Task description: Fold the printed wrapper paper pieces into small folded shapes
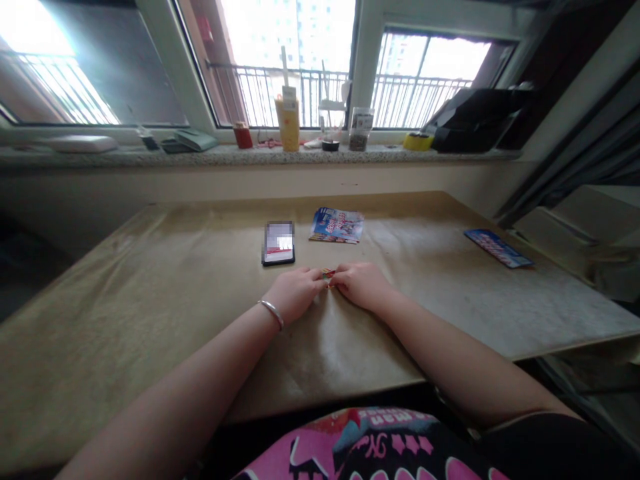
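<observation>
1. Head camera shows a tan-covered tabletop (150, 320) filling most of the lower scene, its covering creased in places.
2. Windows (295, 33) stand beyond it, with a railing (420, 100) outside.
3. A speckled windowsill (190, 157) runs below the panes, carrying a row of small items.
4. A black, angular object (477, 120) sits toward the sill's right end, just beside a yellow roll (418, 141).
5. The left hand (295, 293) and right hand (363, 283) meet low over the middle of the tabletop, fingertips nearly touching. Each grip is pinched together on the same small piece, one from either side.
6. A folded printed sheet (499, 249), blue and red, lies well apart toward the right edge.
7. A stack of printed sheets (337, 225), slightly fanned, lies flat just beyond the hands.
8. A dark-edged device (279, 250), its screen lit and partly blurred out, lies left of that stack, beyond the left hand.
9. A yellow-filled cup (289, 127) stands upright on the sill, with a red container (243, 137) to its left.
10. A silver bracelet (273, 313) circles the left wrist.
11. The small colourful piece (327, 273) is between the fingertips, near the tabletop's surface; fingers hide most of it.
</observation>
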Demonstrator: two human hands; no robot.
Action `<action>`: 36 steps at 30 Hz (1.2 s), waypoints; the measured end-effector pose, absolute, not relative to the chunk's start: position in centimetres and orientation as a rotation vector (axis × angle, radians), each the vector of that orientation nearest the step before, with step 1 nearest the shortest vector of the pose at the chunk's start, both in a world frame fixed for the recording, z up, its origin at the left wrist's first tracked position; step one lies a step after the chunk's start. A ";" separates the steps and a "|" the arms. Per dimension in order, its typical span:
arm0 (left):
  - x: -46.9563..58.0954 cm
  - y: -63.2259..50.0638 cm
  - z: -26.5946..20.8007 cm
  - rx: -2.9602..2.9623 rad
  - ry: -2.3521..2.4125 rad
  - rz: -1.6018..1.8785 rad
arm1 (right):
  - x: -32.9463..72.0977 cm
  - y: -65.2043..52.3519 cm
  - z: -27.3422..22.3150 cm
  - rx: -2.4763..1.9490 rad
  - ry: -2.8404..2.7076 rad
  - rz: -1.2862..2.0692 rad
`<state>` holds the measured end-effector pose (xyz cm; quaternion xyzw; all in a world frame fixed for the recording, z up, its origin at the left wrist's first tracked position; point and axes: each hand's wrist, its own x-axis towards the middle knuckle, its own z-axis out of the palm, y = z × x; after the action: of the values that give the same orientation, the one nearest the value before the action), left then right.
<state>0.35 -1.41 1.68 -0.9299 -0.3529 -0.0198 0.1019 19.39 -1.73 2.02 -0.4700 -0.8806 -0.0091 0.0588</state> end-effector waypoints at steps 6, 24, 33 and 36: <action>0.5 -1.7 2.0 -2.749 -1.060 -0.055 | 19.2 -2.0 2.3 -1.462 -2.661 -0.003; -0.1 -1.1 2.7 -2.796 -1.144 0.089 | 20.1 -1.6 3.1 -1.584 -2.662 0.003; -0.5 -1.6 3.1 -2.739 -1.180 0.072 | 20.0 -1.6 3.0 -1.563 -2.678 -0.031; -0.4 -1.6 3.1 -2.722 -1.185 0.057 | 20.0 -1.6 2.9 -1.544 -2.683 -0.033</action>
<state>-0.36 -1.59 3.07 -0.9134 -0.3975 0.0191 0.0859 19.99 -1.62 2.93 -0.4986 -0.8665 -0.0105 0.0229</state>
